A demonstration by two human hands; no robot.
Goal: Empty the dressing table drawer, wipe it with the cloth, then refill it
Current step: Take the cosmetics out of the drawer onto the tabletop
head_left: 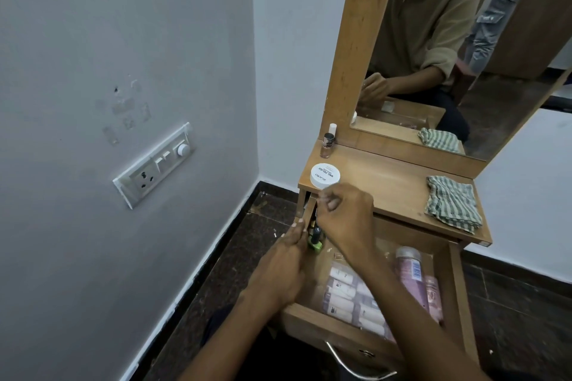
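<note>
At the nine o'clock side of the scene, a switch plate [154, 164] sat on the grey wall, well apart from the work. Moving right, the left hand [283, 266] reached into the near-left corner of the open drawer [322, 323], its fingers curled against a green nail-polish bottle [315, 241] with a dark cap; the grip looked closed on that bottle, though the fingertips were partly hidden. Just to the right and toward twelve o'clock, the right hand [343, 219] hovered over the same corner with its fingers curled tight; whether it pinched something small could not be told. Above the hands, on the worktop [380, 182], stood a white round tub [325, 176] and, farther toward twelve o'clock, a small clear bottle [327, 142] beside a white one [332, 128]. The drawer still held rows of small pale tubes [346, 294] and, at its three o'clock side, a pink-purple bottle [413, 275] with a smaller pink one [433, 294] beside it. At the far right of the worktop lay the striped cloth [453, 207], folded and untouched. The step in hand seemed to be the emptying, only partly done. The next move likely called for lifting the green bottle clear of the drawer wall and setting it upright near the tub, leaving room for the rest.
</note>
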